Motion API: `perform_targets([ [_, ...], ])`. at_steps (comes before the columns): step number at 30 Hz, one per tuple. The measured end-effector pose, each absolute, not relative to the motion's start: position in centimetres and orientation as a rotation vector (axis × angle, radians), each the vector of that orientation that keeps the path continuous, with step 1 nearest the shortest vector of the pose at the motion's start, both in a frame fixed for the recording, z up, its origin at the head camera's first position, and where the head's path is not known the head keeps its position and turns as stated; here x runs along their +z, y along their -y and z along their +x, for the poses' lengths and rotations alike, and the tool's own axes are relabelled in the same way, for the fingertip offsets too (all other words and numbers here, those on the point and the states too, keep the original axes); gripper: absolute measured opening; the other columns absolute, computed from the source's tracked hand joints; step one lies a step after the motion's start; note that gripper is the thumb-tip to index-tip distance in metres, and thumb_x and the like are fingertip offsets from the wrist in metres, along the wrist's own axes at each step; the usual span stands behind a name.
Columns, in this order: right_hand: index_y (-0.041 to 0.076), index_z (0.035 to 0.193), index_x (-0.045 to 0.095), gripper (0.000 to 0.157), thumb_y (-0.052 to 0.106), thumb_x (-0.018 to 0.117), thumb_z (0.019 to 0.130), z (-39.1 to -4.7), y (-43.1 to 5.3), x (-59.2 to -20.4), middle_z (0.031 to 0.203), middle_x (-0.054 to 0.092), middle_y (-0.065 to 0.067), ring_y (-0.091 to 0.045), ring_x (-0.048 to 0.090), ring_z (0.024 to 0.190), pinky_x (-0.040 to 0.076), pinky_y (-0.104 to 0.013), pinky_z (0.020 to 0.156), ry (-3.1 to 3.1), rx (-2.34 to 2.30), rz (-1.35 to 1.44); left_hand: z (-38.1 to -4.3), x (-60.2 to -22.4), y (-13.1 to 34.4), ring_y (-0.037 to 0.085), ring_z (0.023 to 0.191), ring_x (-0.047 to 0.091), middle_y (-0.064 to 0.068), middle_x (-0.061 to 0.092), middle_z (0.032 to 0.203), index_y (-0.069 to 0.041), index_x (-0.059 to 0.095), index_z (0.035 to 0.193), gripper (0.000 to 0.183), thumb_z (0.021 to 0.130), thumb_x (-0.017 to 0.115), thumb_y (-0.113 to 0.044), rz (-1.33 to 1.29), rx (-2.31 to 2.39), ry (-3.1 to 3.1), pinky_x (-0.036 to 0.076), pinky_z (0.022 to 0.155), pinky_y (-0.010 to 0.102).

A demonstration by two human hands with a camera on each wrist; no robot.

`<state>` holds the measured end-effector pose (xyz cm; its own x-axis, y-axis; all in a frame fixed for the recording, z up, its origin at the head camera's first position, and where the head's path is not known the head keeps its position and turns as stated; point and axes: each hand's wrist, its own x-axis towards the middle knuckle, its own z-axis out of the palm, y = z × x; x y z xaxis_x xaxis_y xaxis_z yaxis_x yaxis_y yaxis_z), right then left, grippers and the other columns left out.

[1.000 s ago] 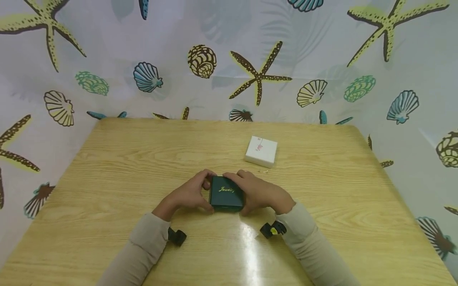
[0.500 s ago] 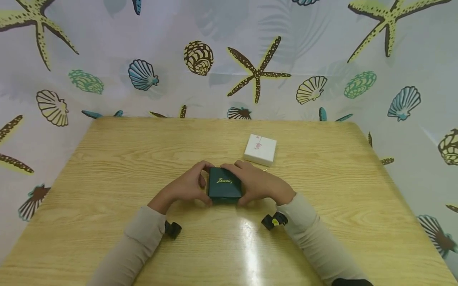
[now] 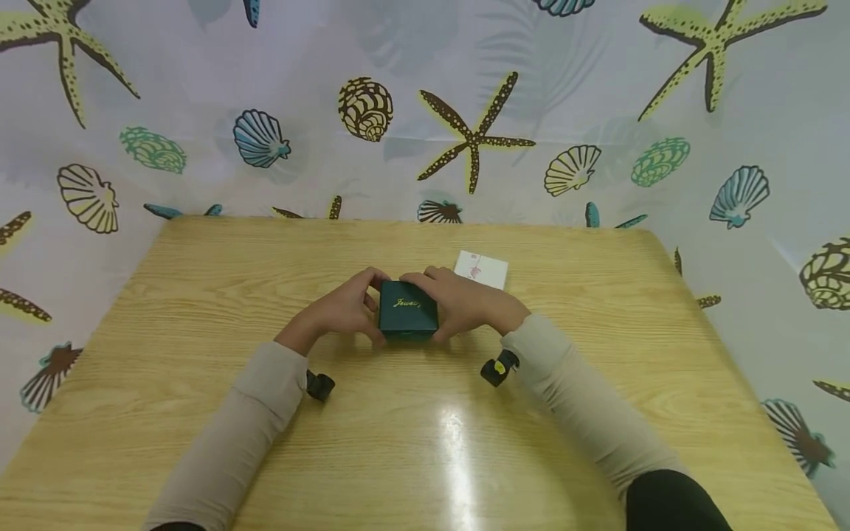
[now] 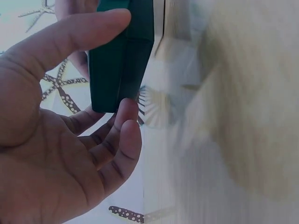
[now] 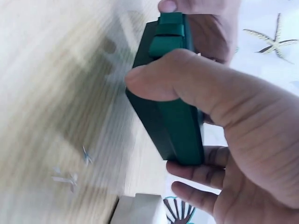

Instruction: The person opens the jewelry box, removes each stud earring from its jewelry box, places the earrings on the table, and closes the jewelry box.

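A dark green jewelry box (image 3: 407,316) with gold lettering on its lid is held between both hands. It looks raised above the tabletop. My left hand (image 3: 340,307) grips its left side, the thumb on the near edge and fingers at the far edge. On the opposite side, my right hand (image 3: 468,302) grips it the same way. A green ribbon bow (image 5: 168,35) shows on the box's near side in the right wrist view. Behind the right hand lies a white box (image 3: 483,270) with a pink print, partly covered by that hand.
The wooden table (image 3: 265,265) carries small shiny pieces (image 5: 86,155), blurred, seen in the right wrist view near the white box. A cloth (image 3: 398,44) printed with shells and starfish hangs behind and at the sides.
Both hands have moved away from the body with the green jewelry box, up in the head view. The right hand now covers part of the white box. The grip looks the same.
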<state>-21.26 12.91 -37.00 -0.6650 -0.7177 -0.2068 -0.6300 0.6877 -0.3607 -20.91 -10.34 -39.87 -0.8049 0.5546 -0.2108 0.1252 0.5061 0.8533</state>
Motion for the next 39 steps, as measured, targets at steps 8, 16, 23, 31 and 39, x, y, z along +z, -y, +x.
perform_targets([
  [8, 0.015, 0.149, 0.016, 0.106, 0.026, 0.084, 0.067, -24.8, -12.6, -36.9, 0.136, 0.039, -0.009, -0.025, 0.039, 0.124, 0.037, -0.044, 0.106, -2.559, -0.360, -0.974, -24.3, -39.2, 9.9, 0.031, 0.101, 0.056, 0.014, 0.041, 0.129, -0.008, 0.031, 0.135, 0.093, 0.060, 0.085, 0.000, 0.551, 1.221, -2.314, 0.051, 0.084, 0.038],
  [16, 0.009, 0.146, 0.020, 0.102, 0.023, 0.084, 0.067, -27.4, -13.1, -36.9, 0.139, 0.038, -0.013, -0.029, 0.036, 0.128, 0.032, -0.045, 0.110, -2.544, -0.413, -0.927, -27.7, -39.6, 8.9, 0.034, 0.104, 0.061, 0.017, 0.039, 0.134, -0.007, 0.026, 0.139, 0.096, 0.062, 0.082, 0.006, 0.533, 1.222, -2.252, 0.052, 0.087, 0.038],
  [23, 0.010, 0.147, 0.021, 0.103, 0.024, 0.085, 0.067, -28.5, -13.2, -38.1, 0.141, 0.037, -0.012, -0.029, 0.036, 0.128, 0.031, -0.046, 0.110, -2.534, -0.421, -0.866, -28.8, -40.4, 8.4, 0.035, 0.111, 0.060, 0.020, 0.037, 0.137, -0.004, 0.023, 0.139, 0.095, 0.063, 0.078, 0.012, 0.494, 1.215, -2.215, 0.051, 0.092, 0.039],
  [31, 0.011, 0.147, 0.022, 0.104, 0.023, 0.085, 0.066, -29.2, -13.2, -38.6, 0.140, 0.038, -0.011, -0.028, 0.038, 0.128, 0.030, -0.045, 0.110, -2.537, -0.408, -0.823, -29.2, -40.7, 8.3, 0.033, 0.109, 0.060, 0.022, 0.039, 0.134, -0.002, 0.025, 0.139, 0.096, 0.062, 0.082, 0.005, 0.486, 1.156, -2.265, 0.049, 0.094, 0.039],
  [39, 0.012, 0.145, 0.026, 0.101, 0.024, 0.086, 0.065, -29.4, -12.8, -38.4, 0.141, 0.041, -0.010, -0.027, 0.042, 0.129, 0.032, -0.043, 0.111, -2.565, -0.342, -0.789, -29.7, -41.1, 8.3, 0.034, 0.111, 0.058, 0.020, 0.039, 0.136, -0.005, 0.023, 0.142, 0.096, 0.066, 0.082, 0.000, 0.443, 1.079, -2.310, 0.046, 0.098, 0.041],
])
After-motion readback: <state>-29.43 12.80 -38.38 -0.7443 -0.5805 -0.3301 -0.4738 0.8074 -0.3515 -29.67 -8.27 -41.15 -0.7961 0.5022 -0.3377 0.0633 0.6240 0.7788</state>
